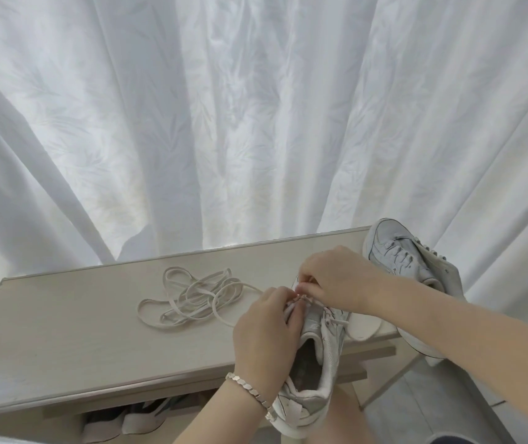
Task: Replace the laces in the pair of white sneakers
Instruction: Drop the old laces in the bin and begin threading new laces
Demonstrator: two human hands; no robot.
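Observation:
A white sneaker (317, 363) lies at the front edge of a pale wooden shelf top (80, 331), heel toward me and hanging past the edge. My left hand (266, 328) grips its tongue area and pinches a lace end near the eyelets. My right hand (336, 280) pinches the white lace (326, 318) just above the toe-side eyelets. The second white sneaker (400, 254) lies at the shelf's far right corner, partly behind my right forearm. A loose tangle of white laces (192, 293) lies on the shelf, left of my hands.
A white insole (363, 326) lies beside the near sneaker. White curtains (256, 123) hang close behind the shelf. Other shoes (128, 418) sit on a lower shelf. Tiled floor (432, 405) shows at lower right.

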